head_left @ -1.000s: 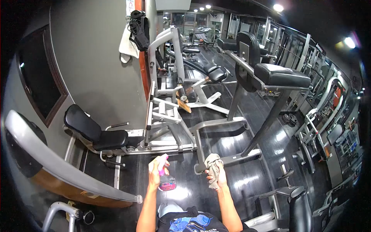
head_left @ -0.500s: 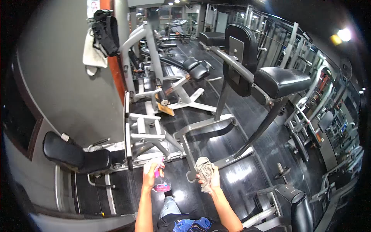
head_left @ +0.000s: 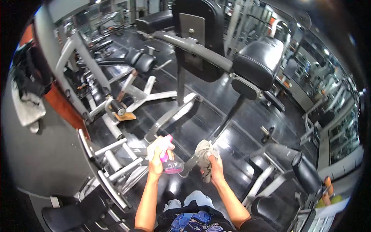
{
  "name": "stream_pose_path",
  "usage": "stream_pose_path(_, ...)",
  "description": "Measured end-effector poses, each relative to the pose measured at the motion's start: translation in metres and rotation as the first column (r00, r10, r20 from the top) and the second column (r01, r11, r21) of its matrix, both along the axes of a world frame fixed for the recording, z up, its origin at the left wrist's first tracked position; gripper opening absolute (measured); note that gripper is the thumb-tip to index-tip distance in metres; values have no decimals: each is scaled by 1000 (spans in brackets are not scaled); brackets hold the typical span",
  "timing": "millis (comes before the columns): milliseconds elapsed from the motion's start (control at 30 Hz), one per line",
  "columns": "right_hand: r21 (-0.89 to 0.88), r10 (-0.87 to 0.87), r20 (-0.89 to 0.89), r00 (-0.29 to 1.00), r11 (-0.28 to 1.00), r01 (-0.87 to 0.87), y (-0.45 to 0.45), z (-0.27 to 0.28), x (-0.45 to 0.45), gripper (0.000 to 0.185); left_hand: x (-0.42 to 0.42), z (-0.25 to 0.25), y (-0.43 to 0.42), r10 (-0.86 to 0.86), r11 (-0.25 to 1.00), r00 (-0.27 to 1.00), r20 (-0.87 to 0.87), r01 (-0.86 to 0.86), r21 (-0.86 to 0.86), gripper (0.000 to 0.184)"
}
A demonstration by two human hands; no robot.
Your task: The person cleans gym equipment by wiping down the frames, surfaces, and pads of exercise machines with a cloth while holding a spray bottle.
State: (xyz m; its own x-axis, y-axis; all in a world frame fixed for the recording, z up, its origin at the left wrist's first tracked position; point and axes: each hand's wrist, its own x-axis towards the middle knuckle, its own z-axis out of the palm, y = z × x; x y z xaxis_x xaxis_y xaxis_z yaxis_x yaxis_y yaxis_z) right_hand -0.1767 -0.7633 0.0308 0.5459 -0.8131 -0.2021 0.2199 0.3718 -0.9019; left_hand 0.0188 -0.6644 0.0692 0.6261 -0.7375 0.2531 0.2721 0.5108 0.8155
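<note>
My left hand [head_left: 157, 157] is wrapped round the neck of a clear spray bottle [head_left: 172, 166] with a pink and white trigger head and a pink label. A crumpled grey-beige cloth [head_left: 205, 156] is bunched in my right hand [head_left: 215, 167], hanging below the fingers. Both hands are in front of my body, a short way apart, over the dark floor. Beyond them stands a frame with a black padded backrest [head_left: 199, 38] and a black padded arm rest [head_left: 259, 62]. Neither hand touches it.
To the left are a grey-white machine frame [head_left: 116, 164] and a black seat [head_left: 73, 214]. A bench machine [head_left: 139, 92] stands farther off. On the right is a machine with a black roller pad [head_left: 306, 172]. A bag [head_left: 33, 71] and towel [head_left: 27, 108] hang at the left wall.
The view has swung right and moved nearer the padded frame, which now looks larger. The wall and hanging bag have shifted left. Both hands keep hold of the bottle and cloth.
</note>
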Motion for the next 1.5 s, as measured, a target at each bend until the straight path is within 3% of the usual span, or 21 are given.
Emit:
stream_pose_path(67, -58, -134, -31, 990, 989, 132, -8, 22, -3, 42, 8, 10, -29, -122, 992, 986, 111, 121, 17, 43)
stream_pose_path(133, -342, -260, -25, 965, 910, 237, -28, 24, -6, 43, 10, 31, -59, -218, 976, 961, 172, 217, 22, 43)
stream_pose_path(200, -483, -307, 16, 951, 831, 276, -40, 55, -12, 43, 5, 53, -90, -270, 959, 938, 217, 281, -21, 31)
stream_pose_path(267, -659, -447, -15, 894, 677, 328, -58, 65, -20, 46, 2, 80, -116, -306, 951, 902, 305, 305, 52, 31)
stream_pose_path(333, -778, -536, 95, 839, 486, 399, -75, 79, -22, 49, 1, 102, -142, -327, 942, 870, 368, 332, 52, 30)
stream_pose_path(400, -876, -577, 189, 794, 266, 402, -91, 95, -26, 53, 1, 120, -164, -285, 949, 753, 594, 307, 66, 28)
stream_pose_path(500, -923, -618, 284, 733, 32, 384, -108, 112, -29, 54, -2, 138, -191, -268, 938, 768, 582, 346, -24, 29)
stream_pose_path(533, -923, -627, 285, 725, 25, 384, -110, 119, -29, 54, -2, 141, -198, -297, 923, 788, 539, 381, -48, 29)
stream_pose_path(600, -950, -647, 297, 702, -126, 285, -111, 134, -28, 55, -1, 146, -212, -291, 913, 798, 528, 396, -96, 31)
stream_pose_path(767, -947, -712, 323, 624, -238, 218, -119, 159, -22, 56, 6, 154, -235, -284, 883, 739, 611, 449, -133, 33)
stream_pose_path(833, -945, -770, 315, 554, -309, 108, -124, 172, -18, 56, 12, 153, -242, -282, 873, 714, 641, 468, -137, 33)
stream_pose_path(933, -918, -799, 382, 464, -387, 90, -139, 184, -2, 55, 23, 152, -252, -490, 785, 724, 485, 608, -115, 45)
stream_pose_path(1000, -904, -816, 382, 434, -427, -6, -146, 188, 9, 60, 32, 151, -261, -521, 763, 706, 479, 637, -109, 51)
stream_pose_path(1100, -930, -863, 254, 436, -342, -137, -145, 201, 33, 69, 45, 152, -273, -606, 690, 697, 384, 701, -183, 56)
stream_pose_path(1133, -928, -886, 195, 421, -305, -213, -143, 206, 39, 66, 49, 153, -276, -615, 680, 689, 384, 710, -184, 56)
stream_pose_path(1233, -869, -869, 224, 441, -383, -314, -149, 198, 56, 51, 54, 161, -285, -662, 675, 680, 316, 724, -144, 59)
stream_pose_path(1267, -866, -874, 230, 427, -384, -319, -146, 201, 53, 51, 54, 162, -290, -670, 663, 669, 321, 734, -148, 59)
stream_pose_path(1333, -923, -919, 151, 365, -263, -281, -136, 207, 39, 48, 54, 159, -302, -666, 653, 646, 373, 747, -128, 58)
stream_pose_path(1500, -941, -923, 288, 254, -322, -106, -129, 209, 22, 55, 61, 151, -320, -737, 532, 552, 390, 830, -170, 58)
